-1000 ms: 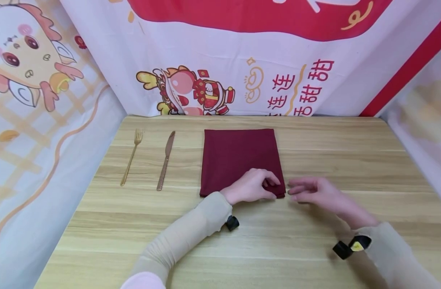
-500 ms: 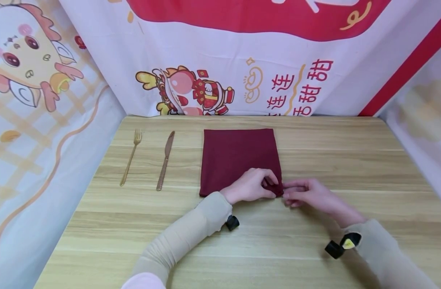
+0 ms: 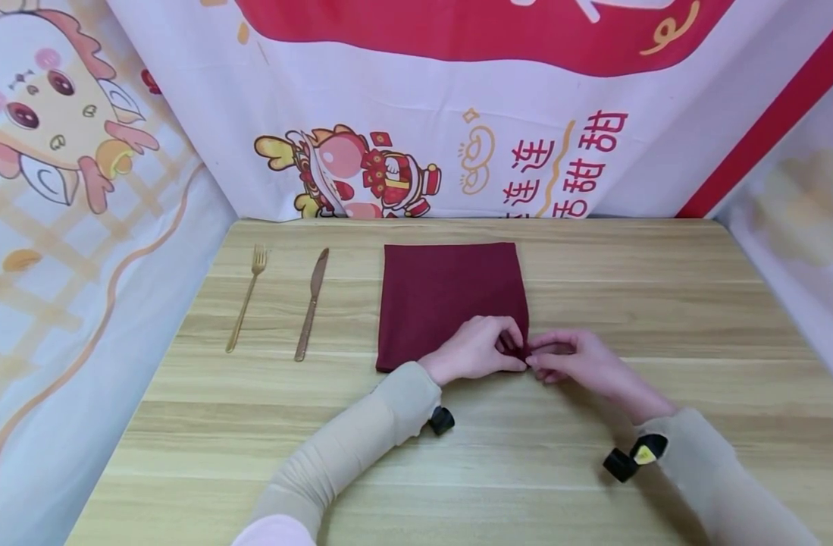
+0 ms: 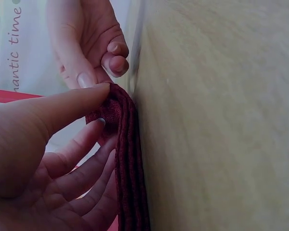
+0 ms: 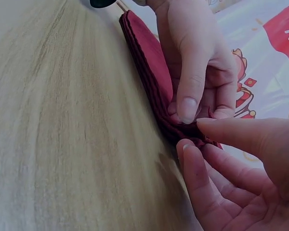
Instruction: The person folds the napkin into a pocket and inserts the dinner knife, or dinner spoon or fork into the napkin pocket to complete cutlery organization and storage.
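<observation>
A dark red cloth napkin [image 3: 450, 296], folded into a layered square, lies on the wooden table. My left hand [image 3: 476, 349] rests over its near right corner, thumb and fingers pinching the cloth there. From the right, my right hand [image 3: 580, 360] pinches the same corner between thumb and fingers. The left wrist view shows the stacked layers of the napkin [image 4: 127, 159] at the edge, with the top cloth bent up under my left thumb. In the right wrist view both thumbs meet at the bunched corner; some fingertips are hidden behind the cloth.
A gold fork [image 3: 247, 299] and a copper-coloured knife [image 3: 312, 303] lie left of the napkin on the table [image 3: 457, 470]. Printed cloth [image 3: 402, 91] hangs behind the table and along both sides. A small black camera sits on each wrist.
My right hand has moved left from beside the napkin to its near right corner and taken hold. That corner has been drawn up and slightly inward. My left hand has hardly moved.
</observation>
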Action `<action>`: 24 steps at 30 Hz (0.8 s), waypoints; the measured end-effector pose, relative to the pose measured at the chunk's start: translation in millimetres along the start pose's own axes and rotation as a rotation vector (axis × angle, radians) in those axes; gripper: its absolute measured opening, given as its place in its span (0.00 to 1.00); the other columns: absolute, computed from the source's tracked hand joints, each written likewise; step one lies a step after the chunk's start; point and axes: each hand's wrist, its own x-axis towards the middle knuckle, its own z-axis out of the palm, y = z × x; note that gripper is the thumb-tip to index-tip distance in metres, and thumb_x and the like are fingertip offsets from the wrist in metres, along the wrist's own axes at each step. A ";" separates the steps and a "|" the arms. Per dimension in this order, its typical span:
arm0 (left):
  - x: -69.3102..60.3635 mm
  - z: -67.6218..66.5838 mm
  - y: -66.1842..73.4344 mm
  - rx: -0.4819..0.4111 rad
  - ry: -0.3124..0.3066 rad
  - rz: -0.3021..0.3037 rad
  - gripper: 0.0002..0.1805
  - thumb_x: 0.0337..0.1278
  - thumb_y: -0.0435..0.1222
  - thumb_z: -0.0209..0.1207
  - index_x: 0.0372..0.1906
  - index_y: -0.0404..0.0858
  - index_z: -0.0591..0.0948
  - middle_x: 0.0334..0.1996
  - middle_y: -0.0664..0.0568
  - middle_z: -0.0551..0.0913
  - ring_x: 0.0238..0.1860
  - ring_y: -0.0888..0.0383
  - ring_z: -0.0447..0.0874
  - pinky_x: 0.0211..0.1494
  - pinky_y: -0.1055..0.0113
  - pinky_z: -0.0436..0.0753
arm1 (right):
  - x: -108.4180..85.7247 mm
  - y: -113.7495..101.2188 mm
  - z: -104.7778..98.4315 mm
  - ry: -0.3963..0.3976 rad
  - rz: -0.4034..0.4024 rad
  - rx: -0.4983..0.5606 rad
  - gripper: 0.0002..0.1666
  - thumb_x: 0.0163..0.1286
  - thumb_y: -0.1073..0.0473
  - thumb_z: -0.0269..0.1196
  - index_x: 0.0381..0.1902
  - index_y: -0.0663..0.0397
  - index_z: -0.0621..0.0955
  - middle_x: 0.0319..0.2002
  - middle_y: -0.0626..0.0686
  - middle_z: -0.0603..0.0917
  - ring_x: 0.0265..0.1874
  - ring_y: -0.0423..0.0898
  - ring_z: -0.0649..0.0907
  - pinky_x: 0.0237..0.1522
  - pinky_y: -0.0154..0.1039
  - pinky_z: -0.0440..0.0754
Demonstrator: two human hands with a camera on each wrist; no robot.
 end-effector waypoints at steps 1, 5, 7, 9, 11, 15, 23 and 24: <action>0.0 0.0 0.1 0.000 0.001 0.002 0.13 0.54 0.40 0.76 0.41 0.43 0.84 0.34 0.62 0.86 0.36 0.70 0.82 0.42 0.79 0.77 | 0.6 -0.5 0.2 0.000 0.002 0.001 0.24 0.71 0.64 0.67 0.59 0.76 0.77 0.42 0.61 0.88 0.36 0.49 0.87 0.40 0.42 0.87; -0.1 0.0 0.0 0.000 0.005 0.008 0.11 0.56 0.41 0.75 0.40 0.43 0.84 0.33 0.62 0.85 0.35 0.71 0.81 0.42 0.79 0.77 | 2.4 -1.9 0.6 0.003 0.010 -0.004 0.24 0.71 0.64 0.67 0.59 0.76 0.77 0.42 0.61 0.88 0.35 0.49 0.87 0.40 0.42 0.87; -0.3 -0.3 -0.2 -0.003 0.003 0.004 0.11 0.57 0.40 0.74 0.40 0.43 0.84 0.33 0.62 0.85 0.35 0.71 0.81 0.42 0.79 0.77 | 2.9 -2.5 0.5 0.004 0.011 -0.015 0.24 0.71 0.64 0.67 0.59 0.75 0.78 0.43 0.61 0.88 0.35 0.49 0.87 0.40 0.42 0.87; -0.6 -0.7 0.0 -0.006 0.001 0.000 0.10 0.58 0.40 0.74 0.40 0.43 0.84 0.33 0.63 0.85 0.35 0.71 0.80 0.42 0.79 0.77 | 3.3 -3.0 0.2 0.005 0.011 -0.022 0.24 0.71 0.63 0.67 0.59 0.75 0.78 0.43 0.61 0.88 0.35 0.49 0.87 0.40 0.42 0.87; -0.8 -1.0 0.0 -0.005 -0.001 -0.001 0.09 0.59 0.40 0.73 0.40 0.43 0.84 0.33 0.63 0.85 0.34 0.72 0.80 0.42 0.79 0.77 | 3.6 -2.9 0.2 0.005 0.010 -0.023 0.25 0.71 0.63 0.67 0.60 0.75 0.77 0.44 0.62 0.87 0.36 0.49 0.87 0.41 0.42 0.87; -1.2 -1.7 0.5 -0.003 -0.002 -0.002 0.07 0.62 0.39 0.71 0.40 0.42 0.85 0.33 0.63 0.85 0.34 0.71 0.80 0.41 0.79 0.77 | 3.9 -2.1 -0.1 0.006 0.006 -0.022 0.24 0.72 0.64 0.65 0.60 0.76 0.77 0.44 0.64 0.87 0.36 0.49 0.87 0.40 0.42 0.87; -1.3 -2.4 0.8 0.014 -0.008 -0.012 0.04 0.66 0.36 0.66 0.42 0.42 0.86 0.33 0.62 0.84 0.34 0.70 0.80 0.40 0.78 0.77 | 2.8 -3.1 1.2 0.017 0.009 -0.027 0.25 0.72 0.62 0.67 0.60 0.74 0.78 0.46 0.64 0.87 0.37 0.50 0.88 0.41 0.43 0.87; -1.2 -2.4 0.7 0.019 -0.009 -0.013 0.04 0.66 0.35 0.65 0.42 0.42 0.86 0.33 0.62 0.84 0.34 0.70 0.80 0.40 0.78 0.77 | 2.9 -3.1 1.6 0.020 0.010 -0.028 0.25 0.72 0.61 0.67 0.59 0.74 0.78 0.47 0.64 0.87 0.37 0.51 0.87 0.41 0.43 0.87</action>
